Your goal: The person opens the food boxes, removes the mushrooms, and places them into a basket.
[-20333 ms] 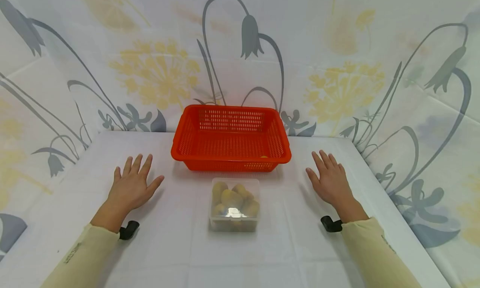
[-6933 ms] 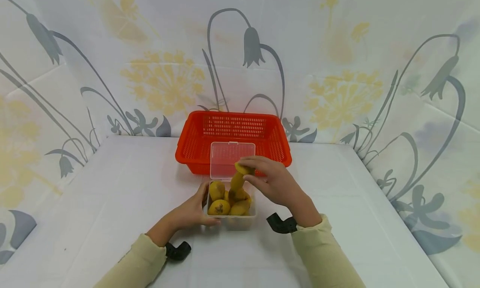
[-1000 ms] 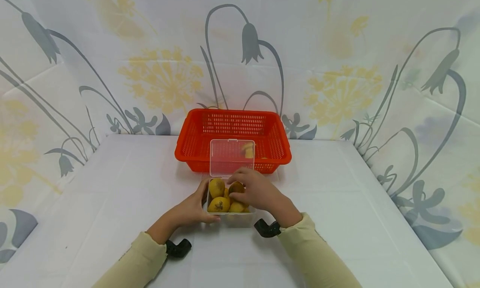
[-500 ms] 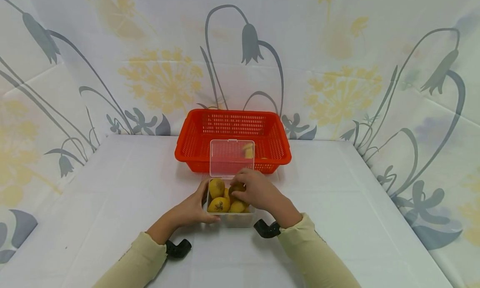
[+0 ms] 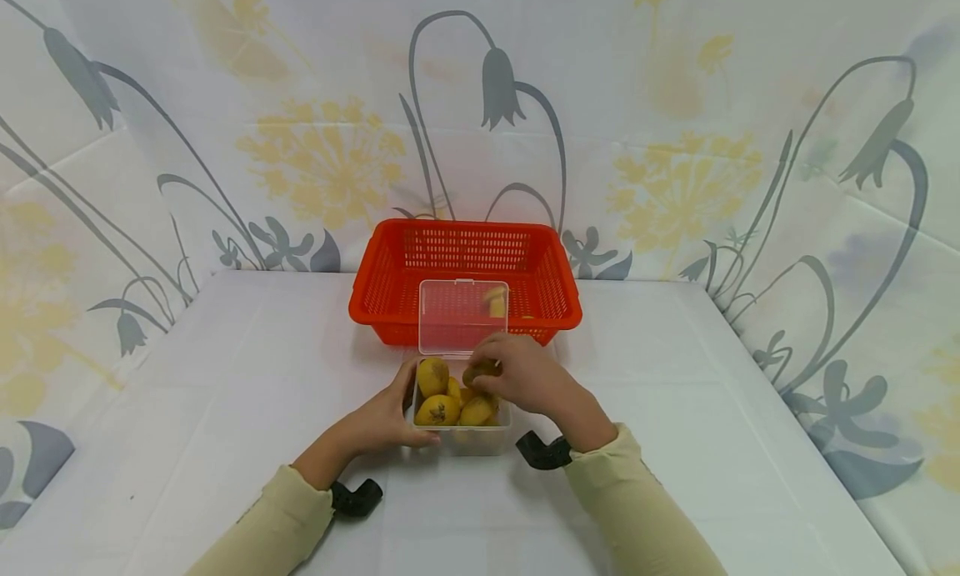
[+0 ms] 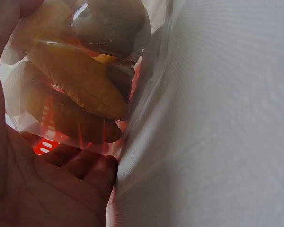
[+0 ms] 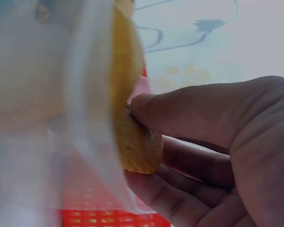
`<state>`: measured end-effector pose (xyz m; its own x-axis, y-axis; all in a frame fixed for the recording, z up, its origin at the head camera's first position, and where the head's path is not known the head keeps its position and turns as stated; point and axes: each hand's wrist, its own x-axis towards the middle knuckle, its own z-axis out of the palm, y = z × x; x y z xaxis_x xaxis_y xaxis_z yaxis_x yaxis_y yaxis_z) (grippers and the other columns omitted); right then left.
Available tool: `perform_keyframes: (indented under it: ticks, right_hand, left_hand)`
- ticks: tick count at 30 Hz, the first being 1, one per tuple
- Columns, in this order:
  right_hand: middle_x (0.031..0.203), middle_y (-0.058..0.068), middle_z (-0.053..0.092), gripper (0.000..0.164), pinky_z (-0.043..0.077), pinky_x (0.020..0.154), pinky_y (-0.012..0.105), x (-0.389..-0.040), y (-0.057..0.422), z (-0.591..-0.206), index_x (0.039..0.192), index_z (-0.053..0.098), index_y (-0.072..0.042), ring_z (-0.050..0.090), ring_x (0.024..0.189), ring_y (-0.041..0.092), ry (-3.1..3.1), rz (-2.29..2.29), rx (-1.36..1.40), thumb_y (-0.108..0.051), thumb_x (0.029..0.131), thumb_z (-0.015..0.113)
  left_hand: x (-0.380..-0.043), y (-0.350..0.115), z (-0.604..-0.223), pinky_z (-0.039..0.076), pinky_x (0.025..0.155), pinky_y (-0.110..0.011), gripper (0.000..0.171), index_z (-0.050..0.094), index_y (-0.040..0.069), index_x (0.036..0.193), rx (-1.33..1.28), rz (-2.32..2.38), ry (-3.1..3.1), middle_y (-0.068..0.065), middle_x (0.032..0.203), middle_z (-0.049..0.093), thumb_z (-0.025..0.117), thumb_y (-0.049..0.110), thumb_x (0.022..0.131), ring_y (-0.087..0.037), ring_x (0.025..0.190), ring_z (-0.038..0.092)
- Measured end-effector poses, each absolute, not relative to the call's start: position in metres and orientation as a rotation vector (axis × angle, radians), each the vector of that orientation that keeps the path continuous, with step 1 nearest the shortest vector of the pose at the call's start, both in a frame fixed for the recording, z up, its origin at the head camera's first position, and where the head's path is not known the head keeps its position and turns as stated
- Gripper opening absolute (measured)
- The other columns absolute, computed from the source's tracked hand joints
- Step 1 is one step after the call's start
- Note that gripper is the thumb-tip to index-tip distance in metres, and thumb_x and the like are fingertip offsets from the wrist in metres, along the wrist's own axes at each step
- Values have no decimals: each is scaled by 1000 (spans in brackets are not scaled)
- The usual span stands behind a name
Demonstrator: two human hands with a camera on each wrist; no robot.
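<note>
Left hand point(image 5: 385, 415) gripping the left side of a clear box point(image 5: 480, 443) on a white desk point(image 5: 247, 384), right hand point(image 5: 525, 378) pinching a yellow fruit point(image 7: 138, 149) at the box's right rear, more fruits point(image 5: 438, 411) inside, lid point(image 5: 450, 311) raised at the back, red basket point(image 5: 381, 308) just behind

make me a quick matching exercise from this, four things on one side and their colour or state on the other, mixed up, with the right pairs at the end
Things
1. basket
2. lid
3. left hand
4. right hand

Colours and states
A. holding a fruit between thumb and fingers
B. see-through and raised open
C. gripping the clear box by its side
D. red, with rows of small holes

Right pairs
1-D, 2-B, 3-C, 4-A
</note>
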<state>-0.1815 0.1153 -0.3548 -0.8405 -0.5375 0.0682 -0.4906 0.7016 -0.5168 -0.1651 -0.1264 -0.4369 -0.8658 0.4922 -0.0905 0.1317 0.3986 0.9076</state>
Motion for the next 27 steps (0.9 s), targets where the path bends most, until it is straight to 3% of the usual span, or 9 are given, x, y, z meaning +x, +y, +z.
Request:
perform_keyframes:
  ticks: [11,20,27]
  right_hand:
    - [105,-4,68,17,58,85,33,-175,125,-340,103,72,-16,61,97,13,2801,-816,-970,-20,87,73]
    - [106,-6,68,16,55,82,23,-171,130,-332,103,72,-19,61,98,10,2830,-812,-1063,-21,87,72]
    - [107,-7,68,17,56,80,22,-170,136,-327,104,73,-19,62,97,9,2862,-841,-1117,-20,87,72]
  left_hand:
    - [-165,-127,-436,21,120,-55,112,12,33,147,531,1449,2319,2,148,31,88,31,65,-24,145,26]
    - [-165,-126,-435,19,120,-55,115,11,30,149,527,1446,2317,2,151,28,88,30,65,-24,147,23]
    - [-165,-126,-435,20,120,-54,115,11,31,149,525,1428,2334,2,152,26,88,32,65,-25,147,22]
